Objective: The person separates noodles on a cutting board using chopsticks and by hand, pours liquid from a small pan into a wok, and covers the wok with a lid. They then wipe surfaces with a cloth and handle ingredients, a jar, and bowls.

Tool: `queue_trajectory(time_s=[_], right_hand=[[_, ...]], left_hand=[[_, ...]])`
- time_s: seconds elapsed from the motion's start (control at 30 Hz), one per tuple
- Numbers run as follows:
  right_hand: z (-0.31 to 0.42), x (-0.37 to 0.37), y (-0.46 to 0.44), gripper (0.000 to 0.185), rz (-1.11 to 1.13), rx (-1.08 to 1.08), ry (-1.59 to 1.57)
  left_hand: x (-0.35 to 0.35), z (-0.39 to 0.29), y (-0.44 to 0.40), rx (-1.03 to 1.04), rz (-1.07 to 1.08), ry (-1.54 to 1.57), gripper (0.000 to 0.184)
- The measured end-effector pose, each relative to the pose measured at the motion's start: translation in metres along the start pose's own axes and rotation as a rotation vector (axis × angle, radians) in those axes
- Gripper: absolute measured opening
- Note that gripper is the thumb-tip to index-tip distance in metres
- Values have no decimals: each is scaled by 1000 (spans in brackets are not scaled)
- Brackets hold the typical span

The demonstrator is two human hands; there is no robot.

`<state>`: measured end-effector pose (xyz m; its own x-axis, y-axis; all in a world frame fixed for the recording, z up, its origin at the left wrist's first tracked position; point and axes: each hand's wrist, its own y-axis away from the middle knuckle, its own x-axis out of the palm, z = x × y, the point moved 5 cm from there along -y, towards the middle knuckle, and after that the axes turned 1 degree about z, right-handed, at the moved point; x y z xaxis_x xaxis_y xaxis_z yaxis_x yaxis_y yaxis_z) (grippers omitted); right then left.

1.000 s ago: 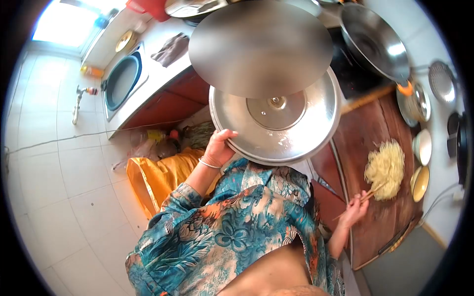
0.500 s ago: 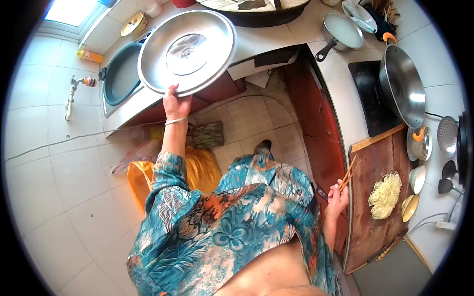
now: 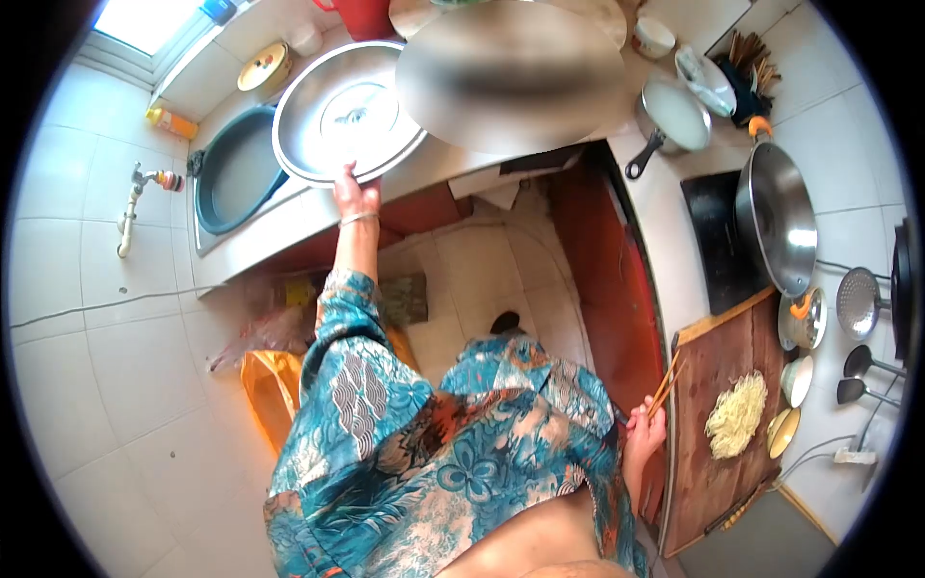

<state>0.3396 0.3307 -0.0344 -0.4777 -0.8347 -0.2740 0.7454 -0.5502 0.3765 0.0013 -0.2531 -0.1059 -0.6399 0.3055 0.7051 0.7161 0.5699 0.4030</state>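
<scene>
My left hand (image 3: 356, 197) is closed on the near rim of a wide, shiny metal basin (image 3: 313, 120). The basin hangs tilted over the back counter, its inner face towards me, just right of a blue-green plastic tub (image 3: 231, 188). Low at my right side, my right hand (image 3: 644, 429) grips a pair of wooden chopsticks (image 3: 665, 380), tips pointing up and away. Beside that hand lies a wooden board (image 3: 699, 395) carrying a heap of pale noodles (image 3: 737, 416).
A wok (image 3: 776, 226) sits on a black cooktop (image 3: 708, 241) to the right. Beyond stands a handled pan (image 3: 674, 116). A blurred oval patch hides part of the back counter. Bowls, a skimmer (image 3: 858, 303) and ladles line the right wall. An orange bag (image 3: 265, 390) rests on the floor.
The metal basin has moved slightly left in view and tilted differently, still in my left hand. The view has shifted, so the counters sit lower. My right hand still holds the chopsticks.
</scene>
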Motion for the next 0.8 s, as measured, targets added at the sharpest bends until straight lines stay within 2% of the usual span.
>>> queue_trajectory(time_s=[0.23,0.33,0.37,0.5,0.53,0.7,0.8], right_hand=[[5,18,-5,18,41,-34,62],[9,32,-12,18,72,-46,90],[11,37,-13,18,80,-40,90],[20,32,-8,19,92,-59,96],[21,35,-9,18,100,-58,101],[18,37,-6,17,83,-20,64],[19,37,-2,18,82,1,56]], left_hand=[[2,1,-6,35,-76,-101,32],[7,1,-1,-14,37,-129,47],[4,3,-2,-28,88,-166,62],[-4,9,6,-132,210,-174,78],[1,7,15,-120,183,-194,80],[1,13,42,-218,254,-196,82],[-3,16,41,-240,229,-226,60]])
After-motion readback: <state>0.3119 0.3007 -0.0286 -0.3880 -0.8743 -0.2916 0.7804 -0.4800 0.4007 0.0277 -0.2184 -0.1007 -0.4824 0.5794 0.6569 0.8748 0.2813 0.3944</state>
